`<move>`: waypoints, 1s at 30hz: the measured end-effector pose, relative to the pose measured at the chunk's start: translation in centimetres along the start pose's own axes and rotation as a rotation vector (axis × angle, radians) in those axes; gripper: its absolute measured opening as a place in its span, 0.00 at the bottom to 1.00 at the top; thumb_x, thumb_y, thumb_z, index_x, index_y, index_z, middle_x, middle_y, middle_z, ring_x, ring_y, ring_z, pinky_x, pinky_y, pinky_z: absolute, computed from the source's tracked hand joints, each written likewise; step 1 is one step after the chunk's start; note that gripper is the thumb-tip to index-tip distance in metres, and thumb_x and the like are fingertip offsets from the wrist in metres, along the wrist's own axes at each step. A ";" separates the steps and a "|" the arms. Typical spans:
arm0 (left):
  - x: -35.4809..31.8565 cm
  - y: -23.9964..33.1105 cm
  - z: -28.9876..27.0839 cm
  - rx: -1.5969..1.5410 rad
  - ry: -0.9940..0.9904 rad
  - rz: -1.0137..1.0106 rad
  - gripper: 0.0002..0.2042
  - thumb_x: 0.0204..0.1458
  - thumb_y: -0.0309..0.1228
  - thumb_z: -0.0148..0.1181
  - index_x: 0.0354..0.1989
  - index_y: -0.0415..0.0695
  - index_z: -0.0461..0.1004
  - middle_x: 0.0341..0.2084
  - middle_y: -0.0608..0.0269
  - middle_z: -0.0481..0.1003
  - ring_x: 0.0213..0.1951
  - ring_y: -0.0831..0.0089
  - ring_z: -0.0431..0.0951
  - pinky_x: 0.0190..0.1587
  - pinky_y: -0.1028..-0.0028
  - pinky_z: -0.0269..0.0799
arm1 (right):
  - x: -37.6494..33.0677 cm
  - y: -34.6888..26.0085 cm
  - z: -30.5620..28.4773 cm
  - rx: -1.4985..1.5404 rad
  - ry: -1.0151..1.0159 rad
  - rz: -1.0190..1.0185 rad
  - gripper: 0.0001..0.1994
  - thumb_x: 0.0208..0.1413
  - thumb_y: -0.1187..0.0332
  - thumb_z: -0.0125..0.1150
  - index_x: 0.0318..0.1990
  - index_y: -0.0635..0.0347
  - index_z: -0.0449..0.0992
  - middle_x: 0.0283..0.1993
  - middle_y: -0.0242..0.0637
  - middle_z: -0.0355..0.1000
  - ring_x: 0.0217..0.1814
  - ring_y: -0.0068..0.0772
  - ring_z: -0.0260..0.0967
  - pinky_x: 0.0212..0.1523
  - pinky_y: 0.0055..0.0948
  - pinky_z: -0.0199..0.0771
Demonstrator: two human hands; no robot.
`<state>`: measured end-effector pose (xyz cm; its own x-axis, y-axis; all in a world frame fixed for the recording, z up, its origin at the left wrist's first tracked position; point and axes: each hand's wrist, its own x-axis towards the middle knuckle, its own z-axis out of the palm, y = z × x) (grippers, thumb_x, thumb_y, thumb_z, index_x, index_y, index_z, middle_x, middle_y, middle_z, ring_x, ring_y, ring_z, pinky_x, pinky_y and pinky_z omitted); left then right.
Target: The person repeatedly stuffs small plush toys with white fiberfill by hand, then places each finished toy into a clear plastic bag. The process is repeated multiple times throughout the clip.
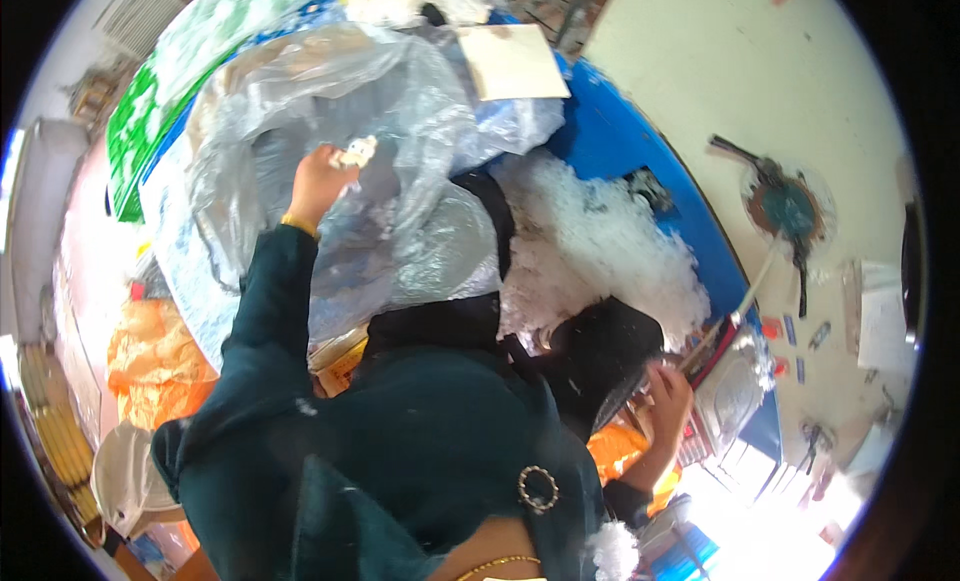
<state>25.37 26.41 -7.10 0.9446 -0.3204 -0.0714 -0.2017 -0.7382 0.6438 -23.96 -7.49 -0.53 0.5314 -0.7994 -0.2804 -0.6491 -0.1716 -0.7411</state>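
Observation:
A small cream-coloured soft piece with dark spots (355, 153) is pinched in my left hand (322, 186). That hand reaches over the mouth of a large clear plastic bag (225, 161), which spreads in front of me. Down at my right side, my right hand (668, 406) has its fingers loosely bent and apart, with nothing visible in them. Close to its fingertips is the lower end of a thin stick (702, 347). A heap of white fluffy stuffing (600, 246) lies between the bag and the blue edge on the right.
A pale square board (512, 61) lies at the far side on the plastic. On the right stands a pale table (700, 41) with a round tool-like fitting (785, 206) and small items. A blue panel (625, 126) borders the stuffing. An orange bag (155, 356) lies at left.

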 end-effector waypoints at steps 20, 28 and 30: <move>-16.1 30.8 17.0 -0.954 -0.974 0.506 0.10 0.55 0.30 0.60 0.38 0.34 0.73 0.26 0.67 0.75 0.30 0.84 0.72 0.31 0.79 0.68 | 3.0 -7.3 2.8 0.723 0.379 -0.296 0.11 0.56 0.66 0.64 0.37 0.65 0.72 0.27 0.27 0.69 0.28 0.13 0.62 0.26 0.18 0.63; -12.3 39.2 25.6 -0.784 -0.624 0.814 0.12 0.57 0.35 0.53 0.35 0.35 0.74 0.23 0.62 0.75 0.26 0.76 0.72 0.30 0.72 0.68 | 12.8 -6.5 -2.2 0.709 0.682 -0.273 0.13 0.53 0.66 0.65 0.29 0.68 0.72 0.25 0.32 0.69 0.26 0.19 0.61 0.28 0.25 0.64; -11.7 42.1 26.7 -0.936 -0.760 0.642 0.11 0.58 0.34 0.53 0.34 0.36 0.73 0.24 0.66 0.73 0.25 0.79 0.69 0.28 0.75 0.66 | 16.7 -6.1 -3.7 0.715 0.743 -0.270 0.13 0.52 0.65 0.65 0.29 0.69 0.72 0.24 0.34 0.69 0.27 0.20 0.61 0.28 0.27 0.64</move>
<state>-1.06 -16.78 0.47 0.3170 -0.9199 0.2310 -0.0116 0.2398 0.9707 -13.16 -21.92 1.62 -0.0126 -0.9776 0.2101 0.0391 -0.2104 -0.9768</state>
